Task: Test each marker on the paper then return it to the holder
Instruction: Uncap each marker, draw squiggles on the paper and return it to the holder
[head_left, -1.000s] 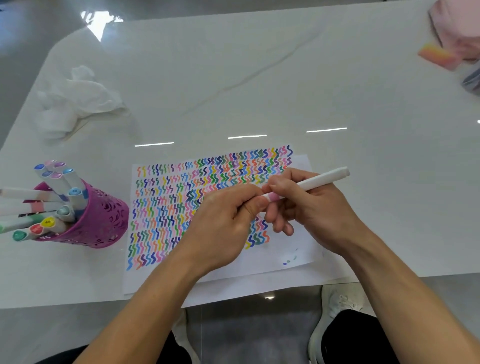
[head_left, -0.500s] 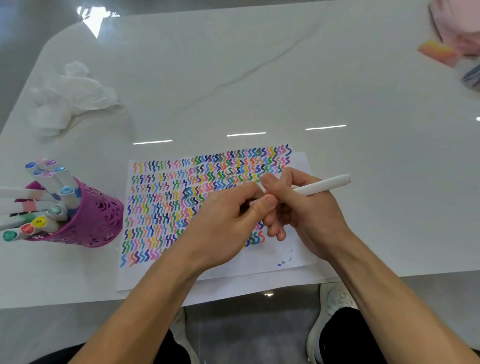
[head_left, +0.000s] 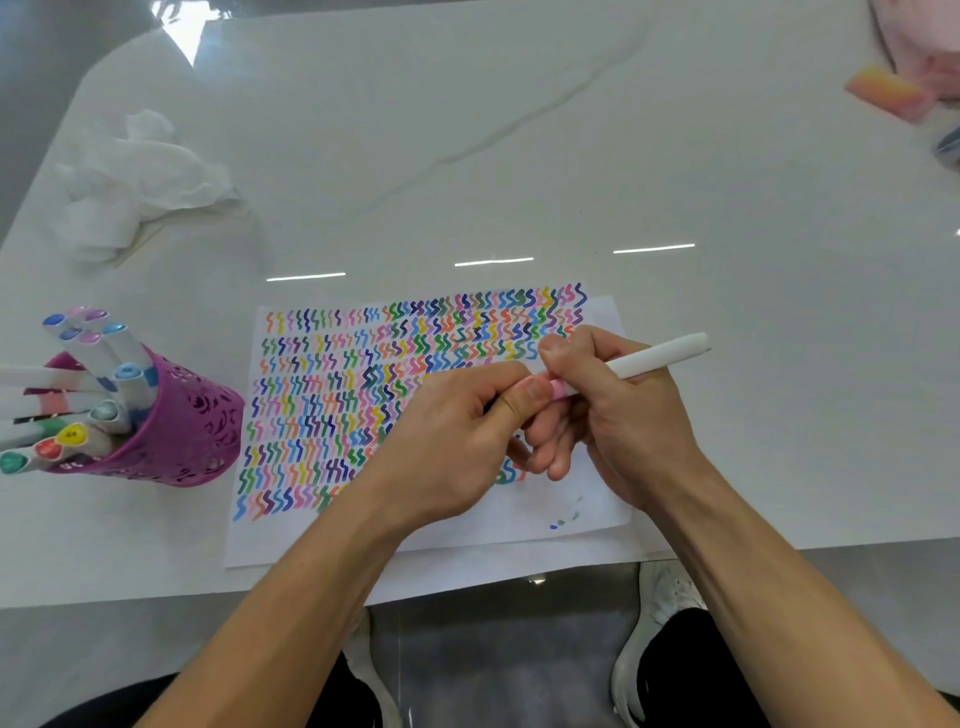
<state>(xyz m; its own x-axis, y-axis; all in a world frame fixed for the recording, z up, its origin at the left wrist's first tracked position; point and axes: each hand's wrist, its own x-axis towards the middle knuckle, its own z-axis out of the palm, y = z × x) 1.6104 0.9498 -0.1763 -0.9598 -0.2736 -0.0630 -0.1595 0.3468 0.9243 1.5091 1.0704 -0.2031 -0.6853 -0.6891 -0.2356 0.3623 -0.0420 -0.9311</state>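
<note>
A white marker (head_left: 655, 357) with a pink band lies across my right hand (head_left: 618, 421), which grips its barrel. My left hand (head_left: 457, 441) pinches the marker's pink cap end between thumb and fingers, just left of my right hand. Both hands hover over the sheet of paper (head_left: 597, 499), which is covered with rows of coloured squiggles. The marker's tip is hidden by my fingers. A purple holder (head_left: 182, 431) full of markers with coloured caps stands left of the paper.
A crumpled white tissue (head_left: 140, 182) lies at the back left of the white table (head_left: 519, 130). A pink-orange block (head_left: 885, 93) and pink cloth sit at the far right corner. The table's front edge runs just below the paper.
My hands stay together on the marker. A bit of the pink cap end shows again between my left thumb and right fingers, after being hidden half a second ago.
</note>
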